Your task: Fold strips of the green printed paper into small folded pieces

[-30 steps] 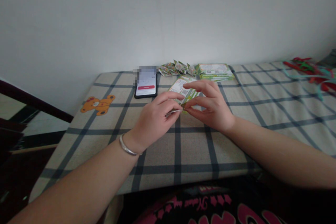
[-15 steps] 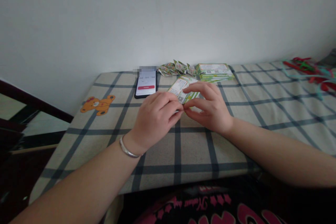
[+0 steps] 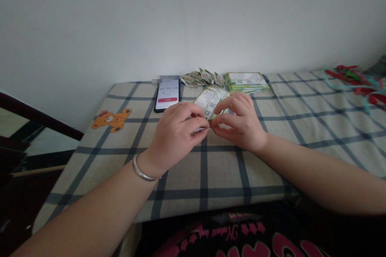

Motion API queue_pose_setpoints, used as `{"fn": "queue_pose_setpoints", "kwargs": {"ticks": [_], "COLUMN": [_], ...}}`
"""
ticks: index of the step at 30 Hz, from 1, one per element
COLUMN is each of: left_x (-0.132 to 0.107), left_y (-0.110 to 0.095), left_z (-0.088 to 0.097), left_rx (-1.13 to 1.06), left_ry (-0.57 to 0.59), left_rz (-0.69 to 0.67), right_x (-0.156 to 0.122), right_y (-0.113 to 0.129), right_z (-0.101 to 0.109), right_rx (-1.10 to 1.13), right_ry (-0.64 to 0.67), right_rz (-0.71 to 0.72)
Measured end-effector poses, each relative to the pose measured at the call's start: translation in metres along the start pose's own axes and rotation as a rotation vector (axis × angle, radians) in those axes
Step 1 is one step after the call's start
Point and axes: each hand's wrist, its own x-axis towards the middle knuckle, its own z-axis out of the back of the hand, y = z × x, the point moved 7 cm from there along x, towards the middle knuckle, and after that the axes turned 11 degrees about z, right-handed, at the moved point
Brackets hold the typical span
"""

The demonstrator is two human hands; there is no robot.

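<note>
A green and white printed carton (image 3: 208,102) with square codes on its face shows beyond my hands, its near edge hidden by my fingers. My left hand (image 3: 182,132), with a silver bangle at the wrist, is closed, thumb and fingers pinching at that near edge. From the other side my right hand (image 3: 238,122) is also closed, thumb and index tips pressed together and meeting the left fingertips. A thin pale edge shows between my left thumb and index finger. Whether the carton touches the table cannot be made out.
A phone (image 3: 167,94) with a running timer lies behind my left hand. Small green foil sachets (image 3: 203,77) and another green and white carton (image 3: 247,81) rest along the wall. Red, green and turquoise strips (image 3: 358,82) lie far right on the checked tablecloth (image 3: 223,172).
My left fingers have parted slightly, revealing a pale edge between them. My right fingers have shifted a little, so more of the carton's face shows. Both hands stay in nearly the same place.
</note>
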Motion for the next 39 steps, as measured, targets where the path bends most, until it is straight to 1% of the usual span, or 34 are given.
{"fn": "queue_pose_setpoints", "kwargs": {"ticks": [4,11,19,28,35,36,39], "left_x": [0.0,0.0,-0.001,0.001,-0.001,-0.002,-0.003], "left_y": [0.0,0.0,0.002,0.004,0.006,0.006,0.013], "left_z": [0.001,0.0,0.002,0.001,-0.006,-0.008,-0.01], "left_rx": [0.008,0.01,0.004,0.016,-0.05,-0.049,-0.029], "left_ry": [0.005,0.009,-0.017,-0.008,0.051,0.057,0.063], "left_rz": [-0.001,0.006,-0.002,0.026,0.023,0.03,0.118], "right_x": [0.0,-0.002,0.0,0.001,0.002,0.002,0.002], "right_y": [0.0,-0.004,-0.002,-0.001,0.0,0.0,-0.001], "right_z": [0.001,0.001,0.004,0.005,0.003,0.002,0.001], "right_rx": [-0.019,-0.003,-0.004,0.037,0.06,0.067,0.088], "right_ry": [-0.006,0.009,-0.02,-0.042,-0.01,-0.009,-0.007], "right_rz": [0.017,0.004,0.036,0.047,0.064,0.067,0.073]}}
